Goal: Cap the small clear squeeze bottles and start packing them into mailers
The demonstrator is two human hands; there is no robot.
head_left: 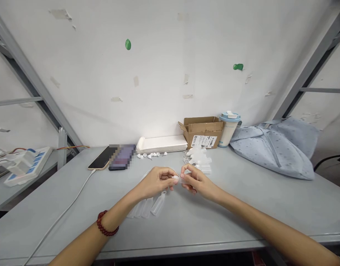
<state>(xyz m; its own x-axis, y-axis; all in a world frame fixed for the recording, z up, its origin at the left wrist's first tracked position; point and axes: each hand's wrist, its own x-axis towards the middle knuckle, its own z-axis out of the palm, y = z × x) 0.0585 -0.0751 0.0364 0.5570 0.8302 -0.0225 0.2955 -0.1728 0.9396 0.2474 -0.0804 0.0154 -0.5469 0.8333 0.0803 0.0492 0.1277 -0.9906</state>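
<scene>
Above the middle of the table my two hands meet. My left hand [160, 181] pinches a small white cap [175, 177] between thumb and fingertips. Facing it, my right hand [199, 181] pinches a small clear plastic tube [182, 180], mostly hidden by the fingers. Cap and tube are very close; whether they touch I cannot tell. Several clear tubes with caps [158, 204] lie side by side below my left hand, partly covered by it. Behind my right hand is a pile of clear tubes and white pieces [199, 157].
Loose white caps [150, 156] lie before a white stack [164, 144]. An open cardboard box [203, 129], a lidded cup [228, 131] and a blue-grey cloth bag [275, 151] stand at the back right. Two phones [103, 159], one on a white cable [70, 207], lie left.
</scene>
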